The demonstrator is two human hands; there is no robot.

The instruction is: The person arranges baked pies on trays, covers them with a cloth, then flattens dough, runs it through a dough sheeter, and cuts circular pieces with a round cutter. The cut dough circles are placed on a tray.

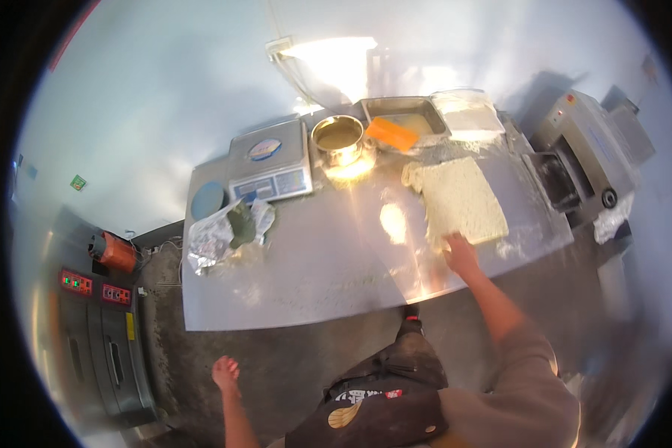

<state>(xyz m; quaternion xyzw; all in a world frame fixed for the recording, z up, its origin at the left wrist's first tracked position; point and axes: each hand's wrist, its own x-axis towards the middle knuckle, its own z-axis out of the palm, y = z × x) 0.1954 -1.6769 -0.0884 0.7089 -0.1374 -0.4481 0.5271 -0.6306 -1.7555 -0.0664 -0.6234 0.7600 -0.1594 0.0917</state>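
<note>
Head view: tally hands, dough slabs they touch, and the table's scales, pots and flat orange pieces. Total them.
Hands, left hand and right hand: 2
Dough slab: 1
Scale: 1
Pot: 1
Flat orange piece: 1
Total: 6

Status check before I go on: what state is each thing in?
Dough slab: laid flat, far-left edge uneven
Right hand: at the dough's near edge
Left hand: off the table, fingers curled
Pot: upright, uncovered
Metal tray: uncovered
Orange sheet: overlapping the tray's near-left corner
Scale: upright, reading unclear
Silvery bag: crumpled
Oven: panel lights lit
Right-hand machine: cannot tell if running
</note>
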